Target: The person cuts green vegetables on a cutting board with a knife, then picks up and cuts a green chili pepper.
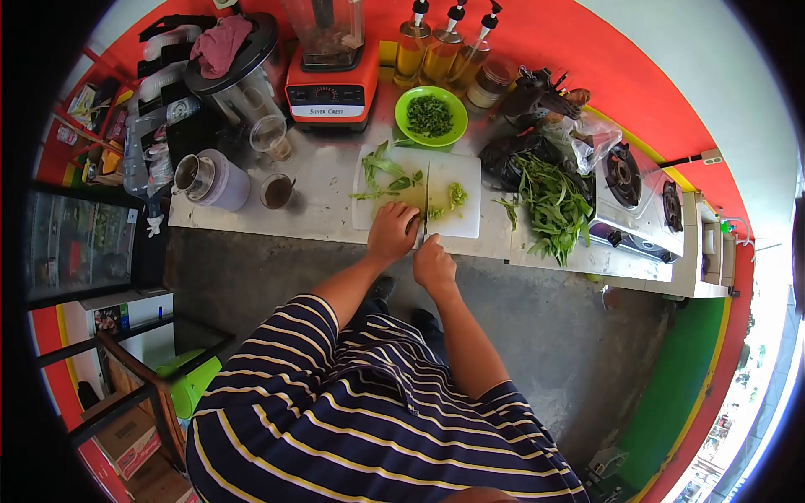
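A white cutting board [465,220] lies at the table's front edge. My right hand [434,267] is closed around the handle of a knife [428,189], whose blade points away from me across the board. Just left of the blade, my left hand [394,232] has its fingers curled down on the leafy green stems [383,173]; its fingertips partly hide what they press. Chopped green pieces [455,197] lie on the board to the right of the blade. Beyond the board stands a lime-green bowl [459,124] holding chopped greens [429,116].
A heap of uncut leafy greens [553,205] lies right of the board, beside a black plastic bag [501,161] and a gas stove [641,214]. Behind stand a red blender [331,84] and several pump bottles [440,50]. A cup of dark liquid [277,193] sits to the left.
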The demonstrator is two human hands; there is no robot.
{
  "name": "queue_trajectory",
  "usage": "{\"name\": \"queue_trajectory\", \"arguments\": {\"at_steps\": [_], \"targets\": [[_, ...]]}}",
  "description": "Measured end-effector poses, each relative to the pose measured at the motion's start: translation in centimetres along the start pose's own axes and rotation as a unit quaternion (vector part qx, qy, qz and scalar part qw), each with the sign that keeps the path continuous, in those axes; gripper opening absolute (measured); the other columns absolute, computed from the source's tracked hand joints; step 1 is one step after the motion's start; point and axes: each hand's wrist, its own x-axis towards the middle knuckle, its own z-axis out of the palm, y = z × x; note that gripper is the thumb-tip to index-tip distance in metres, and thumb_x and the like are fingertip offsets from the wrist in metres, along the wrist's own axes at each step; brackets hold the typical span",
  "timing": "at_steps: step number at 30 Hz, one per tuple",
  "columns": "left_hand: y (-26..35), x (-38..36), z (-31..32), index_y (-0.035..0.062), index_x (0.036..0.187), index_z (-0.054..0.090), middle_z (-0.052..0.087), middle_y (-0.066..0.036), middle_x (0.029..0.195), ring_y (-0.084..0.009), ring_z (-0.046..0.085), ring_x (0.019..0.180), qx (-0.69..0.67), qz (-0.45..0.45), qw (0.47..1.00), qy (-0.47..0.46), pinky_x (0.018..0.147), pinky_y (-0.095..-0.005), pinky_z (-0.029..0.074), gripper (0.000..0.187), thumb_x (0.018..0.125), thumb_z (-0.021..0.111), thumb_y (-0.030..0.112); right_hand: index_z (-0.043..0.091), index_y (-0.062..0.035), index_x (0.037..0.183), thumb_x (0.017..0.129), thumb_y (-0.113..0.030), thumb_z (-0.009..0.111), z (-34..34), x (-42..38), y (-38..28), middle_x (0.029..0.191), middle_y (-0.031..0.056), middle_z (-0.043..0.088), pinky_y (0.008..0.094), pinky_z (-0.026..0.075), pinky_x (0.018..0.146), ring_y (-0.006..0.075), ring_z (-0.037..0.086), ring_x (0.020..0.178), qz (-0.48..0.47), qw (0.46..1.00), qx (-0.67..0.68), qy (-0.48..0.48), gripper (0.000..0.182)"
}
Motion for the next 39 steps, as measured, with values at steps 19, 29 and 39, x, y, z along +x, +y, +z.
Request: {"name": "queue_trajectory", "arguments": {"at_steps": [19,29,39], "targets": [[-0.1,0.0,0.2,0.006,0.099,0.067,0.059,-0.009,0.088,-0.0307,0.056,0.088,0.0,0.003,1.0,0.003,0.078,-0.0425,0.043,0.014,0.086,0.066,0.011,0.047,0.0042,0.114,0.094,-0.021,0.056,-1.1,1.6,-0.2,0.108,0.0285,0.069,0.0505,0.054,0.091,0.0442,0.068,0.104,-0.018,0.999,-0.022,0.021,0.033],[-0.2,0.0,0.4,0.0073,0.101,0.069,0.059,-0.008,0.087,-0.0301,0.056,0.088,0.003,0.004,1.0,-0.006,0.079,-0.0419,0.043,0.016,0.085,0.067,0.012,0.047,0.0035,0.114,0.094,-0.017,0.054,0.1,0.4,-0.6,0.105,0.0289,0.07,0.0506,0.055,0.089,0.0435,0.069,0.101,-0.003,0.999,-0.024,0.028,0.029],[0.0,0.0,0.6,0.0042,0.1,0.07,0.06,-0.011,0.086,-0.0323,0.057,0.087,-0.002,0.008,1.0,-0.002,0.079,-0.0434,0.043,0.016,0.085,0.068,0.012,0.049,0.0033,0.113,0.093,-0.016,0.054,0.8,0.0,0.2,0.104,0.0275,0.07,0.0504,0.056,0.087,0.0428,0.07,0.101,-0.004,0.999,0.007,0.031,0.027]]}}
